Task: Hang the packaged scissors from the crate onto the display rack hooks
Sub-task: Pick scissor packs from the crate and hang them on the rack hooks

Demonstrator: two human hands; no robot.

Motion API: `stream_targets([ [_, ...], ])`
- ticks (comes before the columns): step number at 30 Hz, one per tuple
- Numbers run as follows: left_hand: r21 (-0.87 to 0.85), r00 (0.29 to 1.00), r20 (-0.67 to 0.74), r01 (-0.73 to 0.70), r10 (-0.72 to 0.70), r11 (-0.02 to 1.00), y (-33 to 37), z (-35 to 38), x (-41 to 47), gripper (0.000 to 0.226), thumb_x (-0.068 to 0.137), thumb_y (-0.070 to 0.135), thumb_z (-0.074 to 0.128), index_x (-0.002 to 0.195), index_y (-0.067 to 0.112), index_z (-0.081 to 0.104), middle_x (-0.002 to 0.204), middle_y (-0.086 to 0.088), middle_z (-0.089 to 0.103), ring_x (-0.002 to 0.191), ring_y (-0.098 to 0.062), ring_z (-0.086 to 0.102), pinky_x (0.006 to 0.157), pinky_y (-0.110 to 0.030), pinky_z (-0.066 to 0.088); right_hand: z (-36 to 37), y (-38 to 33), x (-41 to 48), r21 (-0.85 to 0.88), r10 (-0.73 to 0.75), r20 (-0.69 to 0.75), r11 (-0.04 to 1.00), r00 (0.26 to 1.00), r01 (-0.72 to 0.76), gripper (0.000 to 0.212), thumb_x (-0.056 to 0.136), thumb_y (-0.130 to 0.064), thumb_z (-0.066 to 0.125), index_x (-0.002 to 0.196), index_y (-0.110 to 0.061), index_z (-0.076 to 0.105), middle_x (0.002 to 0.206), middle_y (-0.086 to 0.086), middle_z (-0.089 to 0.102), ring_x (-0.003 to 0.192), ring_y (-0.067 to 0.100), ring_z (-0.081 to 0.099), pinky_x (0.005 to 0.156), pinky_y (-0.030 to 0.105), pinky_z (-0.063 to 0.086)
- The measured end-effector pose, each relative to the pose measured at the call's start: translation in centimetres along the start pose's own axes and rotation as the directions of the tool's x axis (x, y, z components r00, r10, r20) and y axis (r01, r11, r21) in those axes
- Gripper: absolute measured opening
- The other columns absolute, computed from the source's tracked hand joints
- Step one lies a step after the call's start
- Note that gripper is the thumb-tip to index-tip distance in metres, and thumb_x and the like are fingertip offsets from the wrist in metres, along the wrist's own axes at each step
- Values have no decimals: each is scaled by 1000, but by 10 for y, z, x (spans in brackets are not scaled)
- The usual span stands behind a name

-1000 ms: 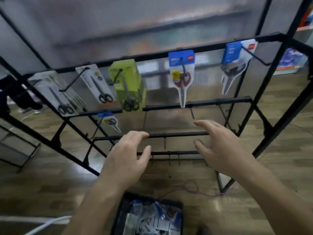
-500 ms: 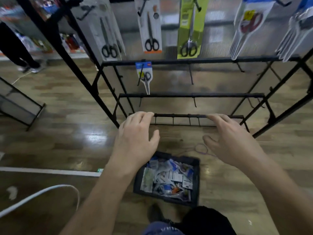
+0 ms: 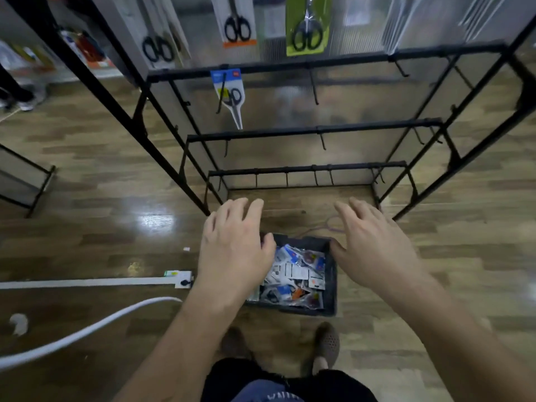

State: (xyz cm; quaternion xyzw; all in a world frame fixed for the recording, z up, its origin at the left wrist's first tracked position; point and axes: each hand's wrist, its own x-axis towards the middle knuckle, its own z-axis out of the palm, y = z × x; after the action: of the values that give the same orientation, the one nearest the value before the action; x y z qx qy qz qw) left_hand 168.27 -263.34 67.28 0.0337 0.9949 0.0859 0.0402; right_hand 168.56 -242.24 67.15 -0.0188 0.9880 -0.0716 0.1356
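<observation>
A dark crate (image 3: 330,288) sits on the wooden floor at my feet, filled with several packaged scissors (image 3: 293,278). My left hand (image 3: 235,250) hovers over the crate's left edge, fingers relaxed, holding nothing. My right hand (image 3: 374,245) hovers over its right edge, also empty with fingers spread. Behind the crate stands the black display rack (image 3: 316,130) with bare hooks on its lower bars. One blue-carded pair of scissors (image 3: 230,95) hangs on the second bar. Higher up hang an orange-edged pack (image 3: 236,23) and a green pack (image 3: 308,27).
A white hose (image 3: 87,329) curves over the floor at the left, next to a white strip (image 3: 95,282). Another black frame (image 3: 32,181) stands at the far left. A thin purple cord (image 3: 330,224) lies behind the crate. My shoes (image 3: 326,346) are just in front of the crate.
My view has tipped down from the rack's upper rows to the crate. Both hands have dropped from rack height to just above the crate, still empty.
</observation>
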Motion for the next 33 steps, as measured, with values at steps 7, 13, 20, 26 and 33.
stream_targets([
  [7, -9, 975, 129, -182, 182, 983, -44, 27, 13, 59, 95, 43, 57, 149, 23, 42, 147, -2, 49, 139, -26, 42, 117, -45, 33, 24, -38, -14, 53, 213, 55, 975, 976, -216, 67, 94, -43, 56, 154, -25, 32, 160, 0, 35, 148, 22, 32, 116, 37, 30],
  [13, -23, 963, 131, -234, 235, 972, -81, 28, 23, 56, 96, 39, 55, 148, 22, 42, 148, -4, 48, 139, -28, 41, 117, -46, 32, 37, -69, -20, 28, 276, 88, 960, 957, -280, 67, 94, -41, 56, 154, -29, 29, 162, 0, 32, 148, 22, 32, 114, 37, 33],
  [20, -5, 980, 144, -138, 137, 990, -77, 36, 2, 56, 99, 48, 48, 151, 30, 35, 151, 5, 44, 143, -21, 36, 121, -42, 28, 27, -61, -13, -22, 162, 61, 987, 985, -161, 63, 97, -49, 51, 152, -28, 30, 161, -4, 32, 148, 19, 31, 116, 33, 28],
  [26, 22, 973, 168, -163, 157, 986, -40, 42, 9, 55, 97, 45, 50, 148, 29, 39, 147, 5, 48, 138, -20, 41, 117, -40, 33, 31, -29, -9, 21, 124, 65, 992, 990, -126, 61, 99, -52, 48, 152, -28, 30, 161, -4, 31, 150, 17, 27, 117, 34, 28],
  [33, -34, 975, 132, -177, 180, 984, -21, 80, 37, 57, 97, 44, 54, 150, 28, 39, 147, 4, 49, 137, -20, 43, 115, -38, 35, 67, 1, 11, 8, 73, 93, 997, 993, -74, 63, 97, -47, 50, 154, -30, 27, 161, -5, 32, 147, 20, 33, 114, 35, 32],
])
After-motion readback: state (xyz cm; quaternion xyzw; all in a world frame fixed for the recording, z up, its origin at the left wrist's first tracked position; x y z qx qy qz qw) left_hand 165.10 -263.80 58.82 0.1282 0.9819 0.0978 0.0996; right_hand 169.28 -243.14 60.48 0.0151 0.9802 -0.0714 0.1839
